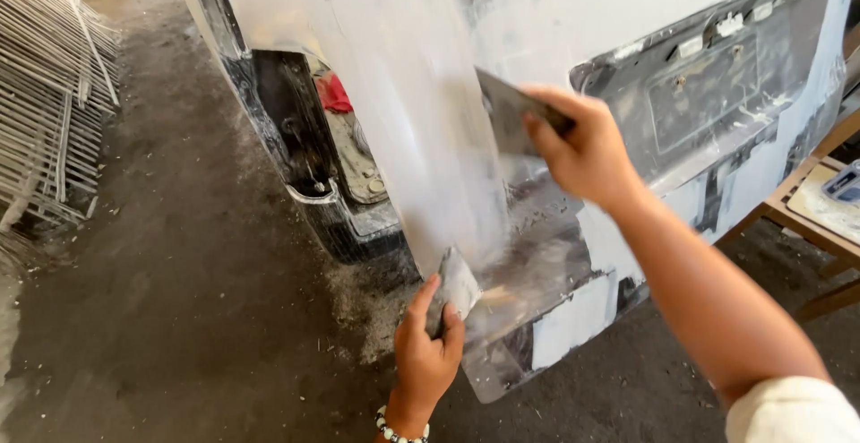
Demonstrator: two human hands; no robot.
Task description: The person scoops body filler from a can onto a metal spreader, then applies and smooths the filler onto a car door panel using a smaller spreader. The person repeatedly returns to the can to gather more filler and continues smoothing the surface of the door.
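A car body panel (pixel 430 76), coated in white filler, stands in front of me with a recessed plate area on its right. My right hand (pixel 582 147) grips a flat metal spreader blade (pixel 503 113) pressed against the filler near the middle of the panel. Low down, my left hand (pixel 428 349) holds a second, smaller filler-smeared scraper (pixel 455 283) at the panel's lower edge. A beaded bracelet (pixel 394 430) circles my left wrist.
A stack of white metal grilles (pixel 54 94) lies at the left. A wooden table (pixel 820 215) carrying a tray stands at the right edge. Behind the panel the car's dark open rear (pixel 309 138) shows a red cloth (pixel 336 94). The floor (pixel 179 273) is dusty concrete.
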